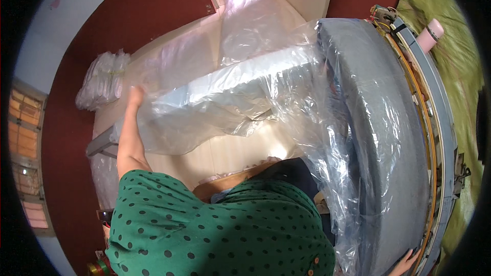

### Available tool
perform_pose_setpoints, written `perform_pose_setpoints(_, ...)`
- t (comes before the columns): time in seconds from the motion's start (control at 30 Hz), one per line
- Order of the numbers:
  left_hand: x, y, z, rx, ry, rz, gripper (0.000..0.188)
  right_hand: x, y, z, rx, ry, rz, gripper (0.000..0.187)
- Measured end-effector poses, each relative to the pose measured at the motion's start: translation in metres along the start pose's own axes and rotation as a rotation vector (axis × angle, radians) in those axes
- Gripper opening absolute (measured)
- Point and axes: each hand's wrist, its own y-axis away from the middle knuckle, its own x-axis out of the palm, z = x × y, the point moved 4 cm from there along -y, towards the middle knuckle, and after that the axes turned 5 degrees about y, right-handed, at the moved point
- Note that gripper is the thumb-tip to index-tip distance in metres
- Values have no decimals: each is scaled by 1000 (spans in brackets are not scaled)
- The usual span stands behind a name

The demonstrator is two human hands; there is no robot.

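Note:
A long clear plastic sheet [230, 89] spreads over a low bench in front of me and drapes down to the right over a grey padded surface [394, 148]. My left arm reaches forward to the sheet's far left end, where my left hand [136, 95] looks closed on its edge; the fingers show little detail. At the lower right, my right hand [405, 263] rests with fingers apart at the outer edge of the grey surface, beside a long rail. Part of that hand is cut off by the picture's rim.
A stack of folded clear plastic bags [104, 79] sits at the far left. More plastic film [248, 18] lies at the back. Along the right runs a blue-grey machine frame [434, 87] with a pink bottle [430, 35] on it. A grey metal bar end [104, 143] juts out left.

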Motion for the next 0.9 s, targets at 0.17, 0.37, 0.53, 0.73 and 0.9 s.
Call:
perform_pose_setpoints(0.17,46,1,-105,-386,697,404,17,-8,-18,29,-92,32,28,43)
perform_pose_setpoints(0.37,2,31,-380,-221,1475,649,15,34,-57,54,-178,-161,181,31)
perform_pose_setpoints(0.53,-74,163,-576,577,1695,1071,10,29,-49,263,-188,-990,439,47)
perform_pose_setpoints(0.73,-141,203,-661,843,1934,320,12,39,-17,333,-52,-1591,524,38)
perform_pose_setpoints(0.9,-90,157,-693,174,2086,776,8,43,34,314,-43,-1366,951,5)
